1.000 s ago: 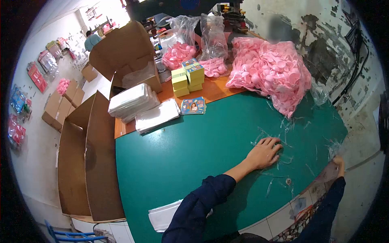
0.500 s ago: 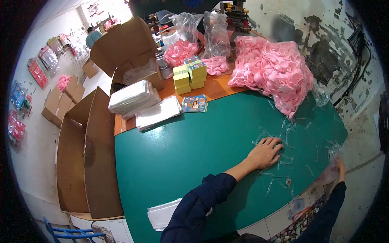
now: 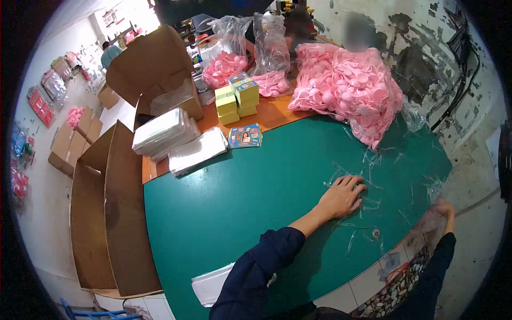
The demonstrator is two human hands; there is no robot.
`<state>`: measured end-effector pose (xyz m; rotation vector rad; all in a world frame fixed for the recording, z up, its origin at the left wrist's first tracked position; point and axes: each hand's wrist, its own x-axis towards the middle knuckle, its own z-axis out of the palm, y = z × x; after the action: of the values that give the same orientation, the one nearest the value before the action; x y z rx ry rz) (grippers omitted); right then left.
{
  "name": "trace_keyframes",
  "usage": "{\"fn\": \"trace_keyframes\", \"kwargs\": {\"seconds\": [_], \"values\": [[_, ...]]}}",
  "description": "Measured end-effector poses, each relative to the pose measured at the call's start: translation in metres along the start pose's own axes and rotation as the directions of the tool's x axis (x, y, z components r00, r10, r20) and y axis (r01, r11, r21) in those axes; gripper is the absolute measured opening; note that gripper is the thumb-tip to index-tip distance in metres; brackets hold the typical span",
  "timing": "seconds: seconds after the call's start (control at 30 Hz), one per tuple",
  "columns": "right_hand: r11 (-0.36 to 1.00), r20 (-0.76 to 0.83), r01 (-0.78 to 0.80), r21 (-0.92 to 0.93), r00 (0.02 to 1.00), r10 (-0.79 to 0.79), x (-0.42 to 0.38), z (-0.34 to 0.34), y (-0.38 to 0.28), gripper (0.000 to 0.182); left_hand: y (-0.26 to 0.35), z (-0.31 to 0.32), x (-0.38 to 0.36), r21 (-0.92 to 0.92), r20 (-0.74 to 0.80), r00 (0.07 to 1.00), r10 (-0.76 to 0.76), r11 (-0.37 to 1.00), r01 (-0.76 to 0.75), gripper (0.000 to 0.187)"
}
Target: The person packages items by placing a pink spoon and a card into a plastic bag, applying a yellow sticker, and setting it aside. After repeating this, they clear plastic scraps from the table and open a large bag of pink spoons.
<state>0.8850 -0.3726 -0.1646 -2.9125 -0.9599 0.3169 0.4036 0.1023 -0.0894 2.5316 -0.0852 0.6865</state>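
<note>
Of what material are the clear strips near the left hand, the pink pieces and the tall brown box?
Clear strips: probably thin, glossy plastic film; the green tabletop shows through. Pink pieces: rubber or soft plastic, I cannot tell which; smooth, rounded, slightly shiny. Tall brown box: likely cardboard, matte, with stiff panels.

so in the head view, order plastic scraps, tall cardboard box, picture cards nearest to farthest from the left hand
1. plastic scraps, around the left hand
2. picture cards, farther forward and left
3. tall cardboard box, beyond the table's left edge
</note>
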Motion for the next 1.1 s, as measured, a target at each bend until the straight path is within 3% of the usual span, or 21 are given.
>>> {"fn": "trace_keyframes", "kwargs": {"seconds": [0.1, 0.17, 0.33, 0.4, 0.47, 0.53, 0.6, 0.67, 0.73, 0.8, 0.87, 0.93, 0.97, 1.03, 1.1], "values": [[0.992, 0.004, 0.106, -0.067, 0.994, -0.106, 0.005, 0.009, 0.014, 0.032, 0.002, 0.003, -0.002, 0.003, 0.002, 1.000, -0.006, 1.000, 0.006, 0.036], [0.971, -0.065, 0.101, -0.215, 0.991, -0.118, 0.005, 0.008, 0.020, 0.034, 0.000, 0.005, -0.001, 0.027, -0.008, 1.000, 0.002, 1.000, -0.002, 0.036], [0.997, 0.030, -0.060, -0.048, 0.998, 0.062, -0.039, -0.038, -0.047, 0.031, 0.001, 0.001, 0.000, 0.028, 0.002, 1.000, 0.000, 1.000, 0.000, 0.036], [0.991, 0.016, -0.116, -0.066, 0.993, 0.117, -0.061, -0.063, -0.093, 0.030, 0.001, 0.002, 0.000, 0.035, -0.003, 1.000, 0.003, 0.999, -0.003, 0.037], [0.939, -0.254, -0.125, -0.319, 0.966, 0.042, -0.068, -0.068, -0.111, 0.027, 0.002, 0.002, 0.001, 0.029, 0.005, 1.000, 0.000, 1.000, -0.001, 0.037], [0.958, -0.557, -0.198, -0.210, 0.829, 0.049, -0.070, -0.074, -0.125, 0.032, 0.002, 0.001, 0.001, 0.034, 0.011, 1.000, -0.009, 0.999, 0.009, 0.037], [0.993, -0.693, -0.122, 0.005, 0.715, 0.091, -0.088, -0.111, -0.215, 0.033, 0.002, 0.001, 0.001, 0.046, 0.023, 1.000, -0.014, 0.999, 0.013, 0.036], [0.913, -0.625, 0.273, 0.302, 0.780, -0.026, -0.078, -0.112, -0.258, 0.029, 0.002, 0.001, 0.001, 0.043, 0.020, 1.000, -0.009, 0.999, 0.008, 0.037], [0.861, -0.579, 0.419, 0.289, 0.792, -0.191, -0.060, -0.100, -0.292, 0.028, 0.002, 0.003, 0.001, 0.024, 0.026, 0.999, -0.022, 0.999, 0.022, 0.037], [0.986, -0.495, 0.135, 0.101, 0.866, -0.068, -0.024, -0.059, -0.284, 0.036, 0.004, -0.002, -0.001, -0.113, 0.013, 1.000, -0.027, 0.993, 0.028, 0.041], [0.972, -0.632, -0.126, -0.199, 0.774, -0.029, -0.012, -0.008, -0.311, 0.046, 0.006, -0.009, 0.002, -0.134, -0.026, 0.999, -0.035, 0.990, 0.032, 0.046], [0.966, -0.508, 0.255, -0.033, 0.828, -0.236, -0.026, -0.002, -0.361, 0.046, 0.009, -0.017, -0.003, -0.044, -0.086, 0.995, -0.058, 0.998, 0.054, 0.052], [0.878, -0.397, 0.426, 0.218, 0.861, -0.319, -0.044, -0.017, -0.397, 0.045, 0.006, -0.019, -0.003, 0.043, -0.137, 0.989, -0.063, 0.997, 0.070, 0.055], [0.493, -0.239, 0.531, 0.689, 0.809, -0.537, -0.083, -0.061, -0.449, 0.044, 0.001, -0.021, 0.000, 0.206, -0.238, 0.970, -0.051, 0.973, 0.102, 0.060], [0.633, -0.375, 0.468, 0.617, 0.882, -0.286, -0.036, -0.067, -0.425, 0.045, -0.003, -0.026, -0.001, 0.277, -0.215, 0.963, -0.162, 0.935, 0.220, 0.068]]}}
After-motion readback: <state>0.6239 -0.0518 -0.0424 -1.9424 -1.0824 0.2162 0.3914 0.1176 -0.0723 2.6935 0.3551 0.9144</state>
